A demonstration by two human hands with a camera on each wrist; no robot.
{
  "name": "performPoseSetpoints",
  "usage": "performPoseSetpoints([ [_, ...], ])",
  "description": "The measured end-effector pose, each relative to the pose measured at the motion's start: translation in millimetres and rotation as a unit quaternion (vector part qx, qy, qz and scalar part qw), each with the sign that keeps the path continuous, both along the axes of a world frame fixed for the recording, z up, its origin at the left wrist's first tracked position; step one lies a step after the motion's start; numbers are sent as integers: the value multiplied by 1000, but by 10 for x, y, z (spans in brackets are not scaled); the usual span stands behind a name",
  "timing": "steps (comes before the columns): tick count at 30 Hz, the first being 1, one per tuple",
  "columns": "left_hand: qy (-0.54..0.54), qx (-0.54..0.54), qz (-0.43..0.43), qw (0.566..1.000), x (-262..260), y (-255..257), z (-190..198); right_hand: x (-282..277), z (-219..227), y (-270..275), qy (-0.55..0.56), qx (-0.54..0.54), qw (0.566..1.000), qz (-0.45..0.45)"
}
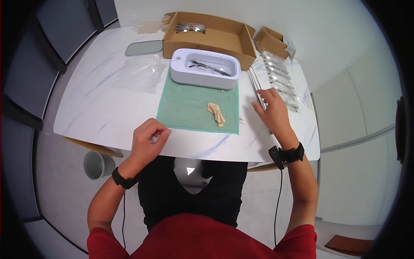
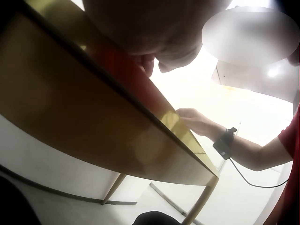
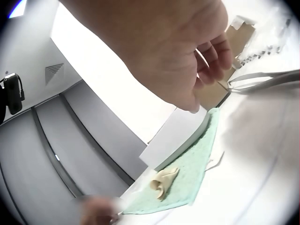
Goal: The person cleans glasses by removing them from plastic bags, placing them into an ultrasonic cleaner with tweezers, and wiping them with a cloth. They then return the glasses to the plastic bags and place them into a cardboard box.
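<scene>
My right hand (image 1: 275, 113) is above the table's right side with fingers apart and bent, holding nothing visible. Beside its fingertips lie long metal tweezers (image 1: 254, 82); the right wrist view also has the tweezers (image 3: 262, 80) beside the hand (image 3: 173, 51). My left hand (image 1: 148, 138) rests loosely curled at the front edge, by the corner of a green towel (image 1: 185, 112), with nothing visible in it. A crumpled beige cloth (image 1: 216, 114) lies on the towel. At the towel's back stands a white-lilac cleaner (image 1: 205, 80), with dark-framed glasses (image 1: 210, 67) in its basin.
Behind the cleaner, an open cardboard box (image 1: 207, 46) holds several glasses (image 1: 190, 28). A smaller box (image 1: 271, 42) and a row of bagged items (image 1: 280, 77) are at right. Clear bags (image 1: 140, 77) and a grey lid (image 1: 144, 48) lie at left. A bin (image 1: 98, 165) stands below.
</scene>
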State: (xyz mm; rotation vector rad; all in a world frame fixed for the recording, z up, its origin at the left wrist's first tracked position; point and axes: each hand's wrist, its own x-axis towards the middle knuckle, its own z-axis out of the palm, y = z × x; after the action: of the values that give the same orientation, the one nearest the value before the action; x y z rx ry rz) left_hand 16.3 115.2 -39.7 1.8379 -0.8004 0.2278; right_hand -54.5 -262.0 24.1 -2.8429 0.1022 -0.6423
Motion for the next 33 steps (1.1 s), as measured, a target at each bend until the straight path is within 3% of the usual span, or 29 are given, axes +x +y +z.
performPoseSetpoints([
  [3,1,-11,11,1000,2,33,-24,49,-238,-325,-4,-100,993,-57],
  [7,7,-27,9,1000,9,50,-35,15,-257,-325,141,-29,980,-138],
  [19,5,-49,-2,999,8,79,-24,19,-317,-438,176,-23,977,-121],
  [22,11,-56,-6,998,12,84,-32,-32,-477,-605,110,86,984,-112],
  [25,15,-64,-9,998,6,97,-12,-206,-327,-506,45,276,943,-181],
  [27,13,-59,-10,998,8,111,-18,-361,-215,-541,-23,274,944,-184],
  [29,10,-57,-11,998,13,112,-16,-492,44,-407,-46,225,964,-137],
  [31,7,-57,-15,998,1,94,-10,-562,228,-394,-71,4,996,-47],
  [33,4,-53,-18,998,-2,84,-13,-557,524,-104,-43,-49,998,-27],
])
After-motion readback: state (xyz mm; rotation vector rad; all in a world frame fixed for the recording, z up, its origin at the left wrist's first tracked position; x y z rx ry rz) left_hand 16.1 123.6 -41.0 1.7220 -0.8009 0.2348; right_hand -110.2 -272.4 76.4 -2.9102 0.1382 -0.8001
